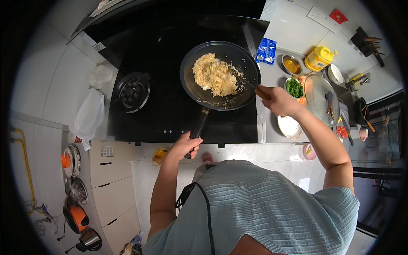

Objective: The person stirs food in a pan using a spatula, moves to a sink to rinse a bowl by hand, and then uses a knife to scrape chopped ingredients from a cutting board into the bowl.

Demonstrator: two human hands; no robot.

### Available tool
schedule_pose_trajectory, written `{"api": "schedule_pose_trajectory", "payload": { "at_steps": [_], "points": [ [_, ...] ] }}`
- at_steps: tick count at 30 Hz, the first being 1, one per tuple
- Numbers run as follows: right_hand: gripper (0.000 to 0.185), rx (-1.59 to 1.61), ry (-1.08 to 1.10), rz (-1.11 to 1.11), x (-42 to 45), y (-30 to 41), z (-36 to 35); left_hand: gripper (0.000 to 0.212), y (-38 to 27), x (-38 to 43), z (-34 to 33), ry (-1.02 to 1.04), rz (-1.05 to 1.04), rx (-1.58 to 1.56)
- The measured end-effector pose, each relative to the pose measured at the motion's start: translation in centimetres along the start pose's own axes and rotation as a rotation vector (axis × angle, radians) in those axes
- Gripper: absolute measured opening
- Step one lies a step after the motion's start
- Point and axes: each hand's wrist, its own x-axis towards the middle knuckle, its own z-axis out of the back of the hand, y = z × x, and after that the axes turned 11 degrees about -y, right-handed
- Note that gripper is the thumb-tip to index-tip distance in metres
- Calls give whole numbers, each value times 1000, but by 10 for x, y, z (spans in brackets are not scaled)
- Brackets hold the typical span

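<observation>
My left hand (185,146) is closed around the handle of a dark frying pan (191,86) on the right side of the black glass hob. Rice (207,75), mixed with what looks like egg, lies in the pan, heaped towards its middle and left. In my right hand (280,100) is the wooden handle of a cooking utensil (245,82); its metal shaft reaches over the pan's right rim. The utensil's working end is blurred or covered by rice. Loose grains are scattered on the pan's right and lower inner surface.
Right of the hob (159,118) stand a bowl of chopped greens (294,87), a metal bowl of yellow liquid (291,65), a white bowl (290,127), a glass lid (318,98) and a knife (349,134) near chopped red food (341,131). An unused burner (132,92) is at left.
</observation>
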Motion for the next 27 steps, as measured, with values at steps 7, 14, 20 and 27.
{"api": "schedule_pose_trajectory", "payload": {
  "at_steps": [7, 14, 20, 27],
  "points": [
    [28, 61, 63, -574, 16, 27, 46, 22, 1, -2, 2, 0, -10, 9],
    [30, 255, 171, -653, 99, -6, 36, 24, -7, -10, -3, -45, -23, 0],
    [44, -53, 347, -355, 125, 44, 28, 98, -6, -8, 1, -44, 52, 2],
    [49, -871, 305, 389, 59, 81, 42, 22, -4, -12, -6, -87, 0, 14]
  ]
}}
